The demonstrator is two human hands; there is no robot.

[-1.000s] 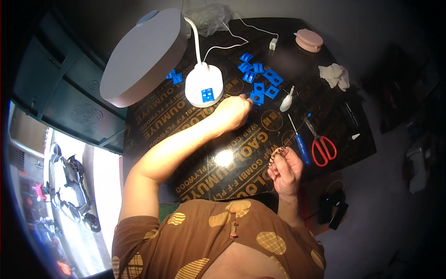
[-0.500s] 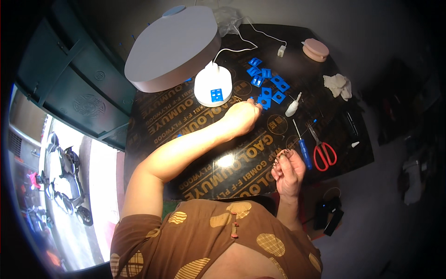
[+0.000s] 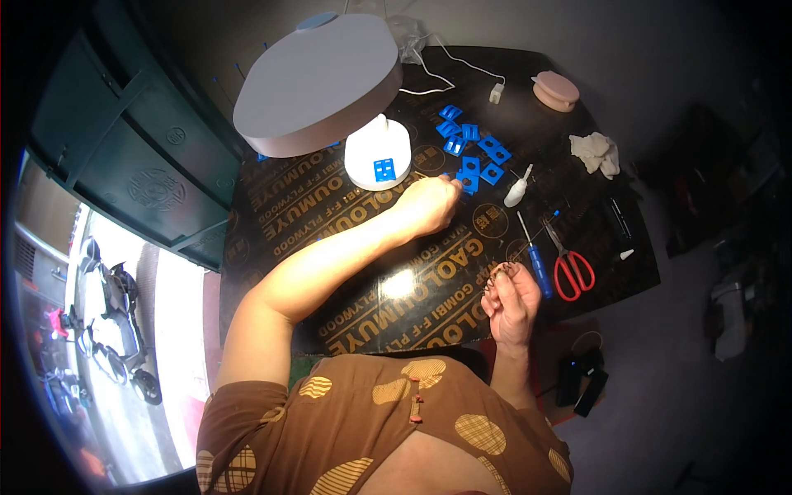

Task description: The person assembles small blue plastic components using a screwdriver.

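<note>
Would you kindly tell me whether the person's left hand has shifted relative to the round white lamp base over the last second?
Barely: the left hand stays just right of the round white lamp base, fingertips at the small blue plastic clips.

Person wears a brown short-sleeved top patterned with tan checked circles and a small front button loop; both forearms bare, left hand (image 3: 429, 206) and right hand (image 3: 511, 295) ungloved, no rings visible.

L arm bare, stretched far fwd across the bench, elbow slightly bent; left hand (image 3: 429, 205) knuckles up, fingers curled, fingertips pinched together twd the far side. R forearm short, upright near the near edge; right hand (image 3: 511, 295) raised, loose fist, thumb and forefinger pinched at top.
</note>
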